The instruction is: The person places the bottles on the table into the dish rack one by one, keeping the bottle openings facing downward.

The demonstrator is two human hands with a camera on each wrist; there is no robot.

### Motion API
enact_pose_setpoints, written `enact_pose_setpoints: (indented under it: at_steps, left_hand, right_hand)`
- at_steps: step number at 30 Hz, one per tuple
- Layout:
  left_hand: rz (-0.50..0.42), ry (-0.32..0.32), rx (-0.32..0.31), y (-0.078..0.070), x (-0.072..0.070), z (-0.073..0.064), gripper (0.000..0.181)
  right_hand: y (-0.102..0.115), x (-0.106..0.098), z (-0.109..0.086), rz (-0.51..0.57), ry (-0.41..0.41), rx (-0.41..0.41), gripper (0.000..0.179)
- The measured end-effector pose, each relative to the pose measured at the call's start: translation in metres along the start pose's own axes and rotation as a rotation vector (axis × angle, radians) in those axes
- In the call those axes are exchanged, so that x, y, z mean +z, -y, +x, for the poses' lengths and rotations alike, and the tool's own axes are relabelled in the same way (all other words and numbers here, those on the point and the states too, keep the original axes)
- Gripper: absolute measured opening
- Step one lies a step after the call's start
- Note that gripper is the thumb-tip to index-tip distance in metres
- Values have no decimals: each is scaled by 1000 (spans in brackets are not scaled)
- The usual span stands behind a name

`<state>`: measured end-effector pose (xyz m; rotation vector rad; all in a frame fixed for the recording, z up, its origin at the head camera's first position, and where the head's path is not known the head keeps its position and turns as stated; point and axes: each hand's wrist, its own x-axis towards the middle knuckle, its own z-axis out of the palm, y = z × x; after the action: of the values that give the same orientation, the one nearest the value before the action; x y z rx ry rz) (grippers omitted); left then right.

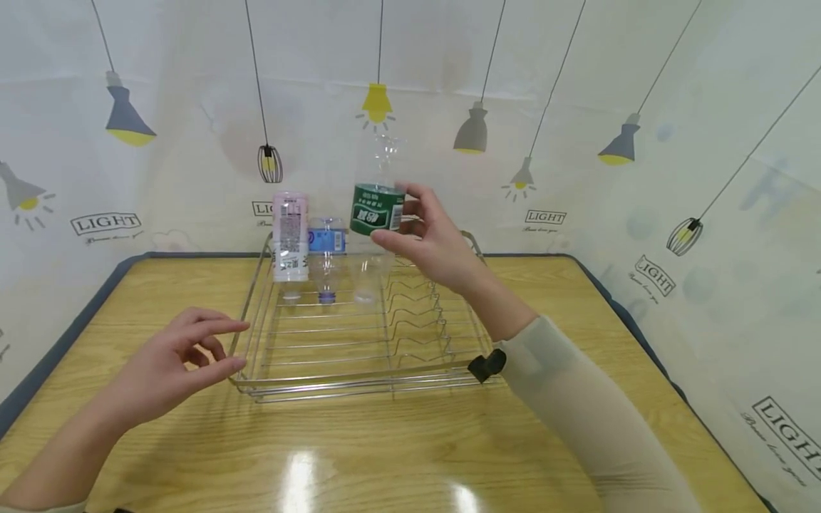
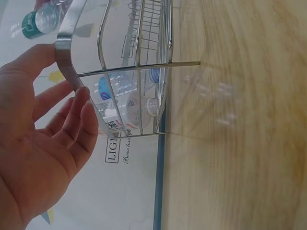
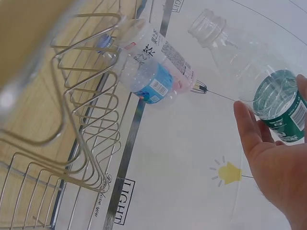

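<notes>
My right hand [image 1: 436, 239] holds a clear plastic bottle [image 1: 375, 206] by its green label [image 3: 280, 105]. The bottle is upside down, its uncapped mouth pointing toward the wire dish rack [image 1: 385, 374]. Inside the rack, on the left, two other upside-down bottles stand side by side: one with a pink and white label [image 1: 291, 239] and one with a blue label [image 1: 327, 242]. At the rack's front left corner is my left hand [image 1: 173, 363], fingers loosely bent and thumb apart. Its fingertips are at the metal rim [image 2: 64, 52]; whether they press on it I cannot tell.
The rack stands on a wooden table [image 1: 359, 456]. Wavy wire dividers [image 1: 413, 320] fill its right side. A black clip-like piece [image 1: 487, 365] is by its front right corner. Behind the table hangs a pale wall cloth [image 1: 423, 43] printed with lamps.
</notes>
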<state>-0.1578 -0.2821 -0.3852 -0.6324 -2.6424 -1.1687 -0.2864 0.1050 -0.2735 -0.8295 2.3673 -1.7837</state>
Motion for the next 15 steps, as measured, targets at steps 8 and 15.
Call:
enact_pose_setpoints:
  at_steps: [8, 15]
  left_hand:
    - [15, 35, 19, 3, 1, -2, 48]
    - [-19, 74, 7, 4, 3, -2, 51]
  right_hand:
    - [1, 7, 18, 66, -39, 16, 84]
    - [3, 20, 34, 113, -78, 6, 82]
